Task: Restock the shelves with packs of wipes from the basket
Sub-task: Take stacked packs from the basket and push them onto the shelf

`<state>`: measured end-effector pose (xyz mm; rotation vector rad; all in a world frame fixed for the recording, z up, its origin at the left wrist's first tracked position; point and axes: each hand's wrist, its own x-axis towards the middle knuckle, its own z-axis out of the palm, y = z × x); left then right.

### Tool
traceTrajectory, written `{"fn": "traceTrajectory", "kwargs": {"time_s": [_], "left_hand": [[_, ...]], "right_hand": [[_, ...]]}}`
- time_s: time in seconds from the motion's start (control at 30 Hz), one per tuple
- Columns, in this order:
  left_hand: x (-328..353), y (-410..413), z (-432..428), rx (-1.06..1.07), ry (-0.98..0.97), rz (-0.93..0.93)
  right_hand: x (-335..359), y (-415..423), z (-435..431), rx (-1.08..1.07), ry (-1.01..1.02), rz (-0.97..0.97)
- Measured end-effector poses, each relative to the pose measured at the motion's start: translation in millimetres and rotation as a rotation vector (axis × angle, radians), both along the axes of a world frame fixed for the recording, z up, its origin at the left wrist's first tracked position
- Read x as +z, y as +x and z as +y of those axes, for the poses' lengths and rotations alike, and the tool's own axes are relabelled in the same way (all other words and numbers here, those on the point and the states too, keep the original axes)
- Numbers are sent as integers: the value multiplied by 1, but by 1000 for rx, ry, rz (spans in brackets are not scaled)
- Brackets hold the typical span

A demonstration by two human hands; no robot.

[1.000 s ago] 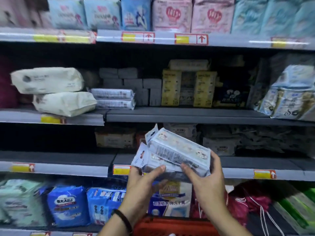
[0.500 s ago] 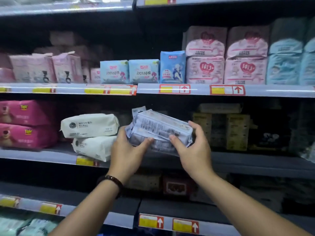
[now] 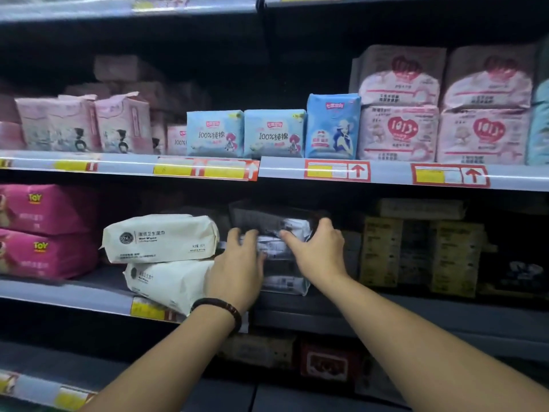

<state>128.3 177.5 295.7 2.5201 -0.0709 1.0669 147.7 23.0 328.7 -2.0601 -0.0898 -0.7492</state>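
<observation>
Far left on the middle shelf (image 3: pixel 326 310), pink packs (image 3: pixel 44 230), then two stacked cream packs (image 3: pixel 160 237) just beside the left hand (image 3: pixel 237 263). Grips the packs of wipes (image 3: pixel 285 230) at both ends, left fingers curled over one end, right hand (image 3: pixel 318 251) clasping the other. Holds them in shadow atop a lower pack (image 3: pixel 285 283). Right of that, yellowish boxes (image 3: pixel 383 251).

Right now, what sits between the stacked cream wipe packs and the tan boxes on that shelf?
In the head view, a stack of grey wipe packs, held by the left hand and right hand.
</observation>
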Motion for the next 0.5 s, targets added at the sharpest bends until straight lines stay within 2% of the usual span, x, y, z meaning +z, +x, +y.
{"fn": "traceTrajectory", "kwargs": {"time_s": [0.1,0.23,0.4,0.5], "left_hand": [[3,5,4,21,-22,-13],[8,4,-2,31,-21,20],[14,-13,-4,-13,-66,30],[15,-36,-12,-54,-28,19]], "right_hand": [[2,0,1,39,-16,18],[5,-1,-10,49,-133,48],[5,-18,-33,106,-198,43],[-1,-40,-47,142,-221,32]]}}
